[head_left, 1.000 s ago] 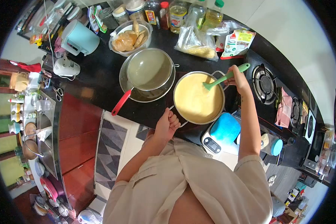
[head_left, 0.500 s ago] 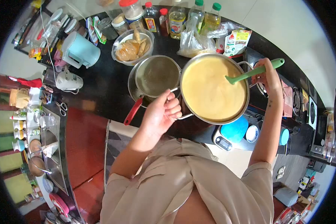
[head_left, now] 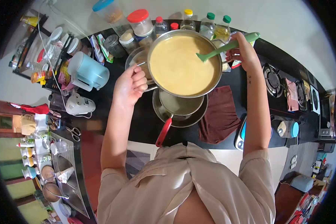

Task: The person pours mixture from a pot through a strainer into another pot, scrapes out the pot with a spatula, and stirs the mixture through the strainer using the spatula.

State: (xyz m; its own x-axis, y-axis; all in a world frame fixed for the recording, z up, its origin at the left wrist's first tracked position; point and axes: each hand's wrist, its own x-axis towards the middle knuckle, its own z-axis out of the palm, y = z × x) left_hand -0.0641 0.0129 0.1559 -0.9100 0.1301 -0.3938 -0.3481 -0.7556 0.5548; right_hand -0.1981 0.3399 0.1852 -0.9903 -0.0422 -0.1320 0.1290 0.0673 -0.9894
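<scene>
My left hand (head_left: pixel 132 84) is closed round one side handle of a wide metal pot (head_left: pixel 151 83) full of smooth pale yellow liquid (head_left: pixel 183 65). On the opposite side, my right hand (head_left: pixel 243 52) grips the other handle and also pins a green spatula (head_left: pixel 231 45), whose tip rests in the liquid. The pot is raised above the counter. Below its near edge, a strainer (head_left: pixel 179 106) with a red handle (head_left: pixel 164 131) sits over a wider metal bowl (head_left: pixel 202 115); the pot hides their far part.
A brown cloth (head_left: pixel 220 115) lies right of the bowl, beside a partly hidden kitchen scale (head_left: pixel 239 140). Behind the pot stand bottles (head_left: pixel 223 30), jars (head_left: pixel 141 24) and a half-covered plastic bowl (head_left: pixel 135 58). A light blue pitcher (head_left: pixel 89 72) and scissors (head_left: pixel 74 133) are at left; a gas burner (head_left: pixel 272 80) is at right.
Both hands have carried the pot left and away from me, to above and beyond the strainer and bowl. The brown cloth has come into sight where the pot was.
</scene>
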